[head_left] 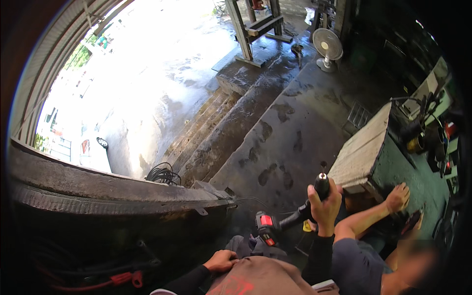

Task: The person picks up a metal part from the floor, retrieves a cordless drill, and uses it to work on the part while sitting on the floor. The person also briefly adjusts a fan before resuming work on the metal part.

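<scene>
My right hand (324, 210), in a dark sleeve, is wrapped round the body of a black cordless drill (322, 186). The chuck tilts up and away from me, and its red and black battery (266, 227) sticks out to the left. Low in front of my body is my left hand (221, 261), with its fingers curled in by my clothing. Whatever it may hold is hidden.
A co-worker at the right has a hand (397, 197) on a green-topped bench (423, 184) with tools. Boards (364, 147) run along its side. Ahead are wet concrete steps (216, 132), a standing fan (327, 46), a timber frame (241, 32) and coiled cable (163, 174).
</scene>
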